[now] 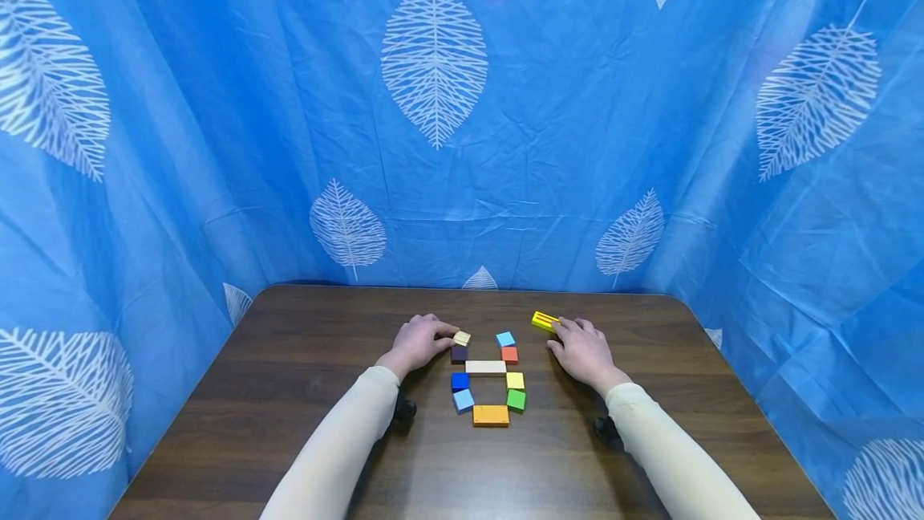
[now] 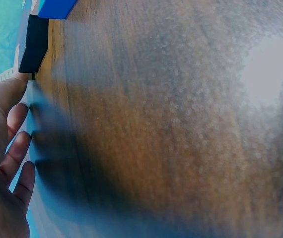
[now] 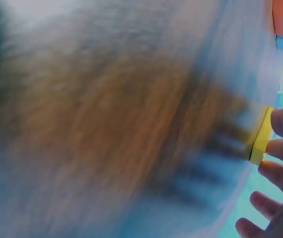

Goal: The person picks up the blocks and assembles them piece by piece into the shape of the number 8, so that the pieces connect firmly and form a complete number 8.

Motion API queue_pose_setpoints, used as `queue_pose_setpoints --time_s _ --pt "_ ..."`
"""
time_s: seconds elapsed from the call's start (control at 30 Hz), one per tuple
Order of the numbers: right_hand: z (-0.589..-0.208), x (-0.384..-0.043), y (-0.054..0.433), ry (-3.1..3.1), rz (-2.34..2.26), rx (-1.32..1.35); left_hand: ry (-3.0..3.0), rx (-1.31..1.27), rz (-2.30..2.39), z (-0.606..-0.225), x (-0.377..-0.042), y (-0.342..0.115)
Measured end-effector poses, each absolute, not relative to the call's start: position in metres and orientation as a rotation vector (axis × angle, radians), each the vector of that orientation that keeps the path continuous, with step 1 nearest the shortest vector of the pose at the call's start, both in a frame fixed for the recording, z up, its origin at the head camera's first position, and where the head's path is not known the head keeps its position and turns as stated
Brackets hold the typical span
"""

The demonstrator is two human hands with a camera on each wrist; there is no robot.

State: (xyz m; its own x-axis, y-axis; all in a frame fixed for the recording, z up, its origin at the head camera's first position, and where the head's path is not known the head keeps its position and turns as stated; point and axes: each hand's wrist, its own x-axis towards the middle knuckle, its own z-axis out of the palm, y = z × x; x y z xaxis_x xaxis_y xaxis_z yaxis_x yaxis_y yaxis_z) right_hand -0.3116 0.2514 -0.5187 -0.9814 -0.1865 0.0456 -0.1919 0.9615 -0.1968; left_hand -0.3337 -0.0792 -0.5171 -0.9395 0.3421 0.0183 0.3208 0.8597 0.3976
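My left hand [image 1: 419, 339] reaches in from the left and pinches a pale wooden block [image 1: 462, 338] between thumb and forefinger. That block stands just beyond a dark block [image 1: 459, 355], which also shows above my thumb in the left wrist view. To the right, my right hand [image 1: 583, 350] holds a yellow block [image 1: 545, 321] with dark stripes by its near end. In the right wrist view, thumb and fingers lie along the yellow block [image 3: 261, 140], the outer fingers spread apart. A light blue block [image 1: 505, 339] touches a red-orange block [image 1: 509, 355] between the hands.
A long white block [image 1: 485, 368] lies across the middle of the arrangement. Below it come a blue block [image 1: 459, 381], a sky-blue block [image 1: 464, 401], a yellow square block [image 1: 515, 381], a green block [image 1: 516, 401] and an orange block [image 1: 491, 416]. A blue curtain [image 1: 505, 223] hangs behind the wooden table [image 1: 303, 359].
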Motion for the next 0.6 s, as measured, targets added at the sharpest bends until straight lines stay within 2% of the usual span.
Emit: queue_pose_setpoints --time_s 0.6 --pt "-0.513 -0.287 0.258 -3.024 0.221 0.404 2.982 0.568 0.619 -0.515 -0.331 -0.080"
